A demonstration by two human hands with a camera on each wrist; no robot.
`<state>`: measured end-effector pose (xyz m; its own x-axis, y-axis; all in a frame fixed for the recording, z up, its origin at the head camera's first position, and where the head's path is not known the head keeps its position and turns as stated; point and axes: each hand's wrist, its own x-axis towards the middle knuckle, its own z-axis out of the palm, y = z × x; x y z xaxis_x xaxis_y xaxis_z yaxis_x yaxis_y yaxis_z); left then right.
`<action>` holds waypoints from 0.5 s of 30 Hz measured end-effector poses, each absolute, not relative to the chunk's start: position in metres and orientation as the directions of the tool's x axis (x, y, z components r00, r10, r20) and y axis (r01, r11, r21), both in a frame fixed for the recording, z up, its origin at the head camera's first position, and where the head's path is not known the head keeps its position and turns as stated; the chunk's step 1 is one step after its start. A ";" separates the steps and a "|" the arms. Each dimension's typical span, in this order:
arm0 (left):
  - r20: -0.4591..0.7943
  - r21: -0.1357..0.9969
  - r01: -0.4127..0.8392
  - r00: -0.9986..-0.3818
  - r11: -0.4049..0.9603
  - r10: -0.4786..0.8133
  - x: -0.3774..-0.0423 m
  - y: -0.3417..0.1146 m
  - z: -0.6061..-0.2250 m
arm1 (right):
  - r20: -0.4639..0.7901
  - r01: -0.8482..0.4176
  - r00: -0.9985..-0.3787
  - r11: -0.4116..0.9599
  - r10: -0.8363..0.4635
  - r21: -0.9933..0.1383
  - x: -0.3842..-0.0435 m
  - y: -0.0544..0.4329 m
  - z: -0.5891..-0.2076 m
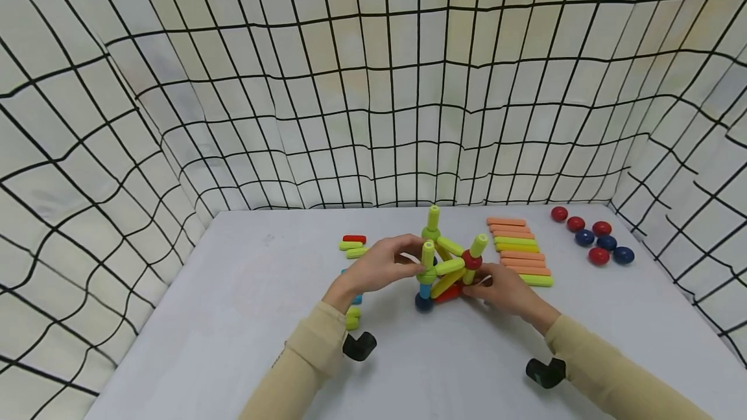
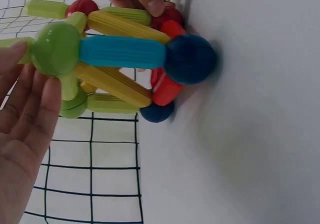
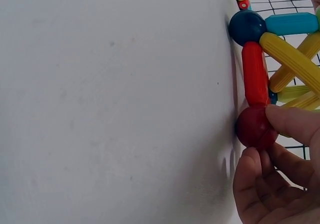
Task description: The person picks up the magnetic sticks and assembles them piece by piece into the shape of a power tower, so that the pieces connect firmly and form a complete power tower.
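Note:
A frame of magnetic building sticks and balls stands on the table, with light green sticks upright at its top corners. Pinched at the near corner by my left hand (image 1: pixel 379 266) is the light green stick (image 1: pixel 428 253) above a green ball (image 2: pixel 55 49). Under that ball, a light blue stick (image 2: pixel 122 51) runs down to a dark blue ball (image 2: pixel 191 59). My right hand (image 1: pixel 506 288) grips a red ball (image 3: pixel 255 128) at the base between thumb and fingers. A red stick (image 3: pixel 255 74) joins it to the dark blue ball, and yellow sticks (image 3: pixel 292 59) cross the sides diagonally.
Orange and green sticks (image 1: pixel 522 255) lie in a row at the right, beyond my right hand. Several red and dark blue balls (image 1: pixel 598 256) sit farther right. Left of the frame are loose sticks (image 1: pixel 351 246), partly behind my left hand. Black netting (image 1: pixel 373 109) surrounds the table.

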<state>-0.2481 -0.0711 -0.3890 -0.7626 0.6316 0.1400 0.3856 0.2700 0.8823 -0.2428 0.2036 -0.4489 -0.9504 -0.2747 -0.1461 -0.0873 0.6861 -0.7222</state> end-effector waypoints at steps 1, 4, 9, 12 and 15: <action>0.131 0.879 0.383 -0.767 0.285 0.629 -0.248 -0.071 -0.390 | -0.138 -0.095 -0.951 0.688 -0.276 -0.719 -0.243 0.204 -0.449; 0.119 0.866 0.388 -0.773 0.316 0.623 -0.247 -0.069 -0.392 | -0.117 -0.113 -0.955 0.697 -0.273 -0.708 -0.244 0.208 -0.449; 0.130 0.838 0.409 -0.792 0.360 0.597 -0.242 -0.066 -0.393 | -0.090 -0.100 -0.966 0.675 -0.241 -0.731 -0.247 0.236 -0.435; 0.121 0.822 0.400 -0.818 0.406 0.562 -0.237 -0.061 -0.395 | -0.086 -0.044 -0.983 0.670 -0.159 -0.741 -0.250 0.268 -0.425; 0.115 0.814 0.375 -0.853 0.444 0.510 -0.230 -0.055 -0.398 | -0.033 0.021 -0.999 0.694 -0.004 -0.720 -0.254 0.306 -0.423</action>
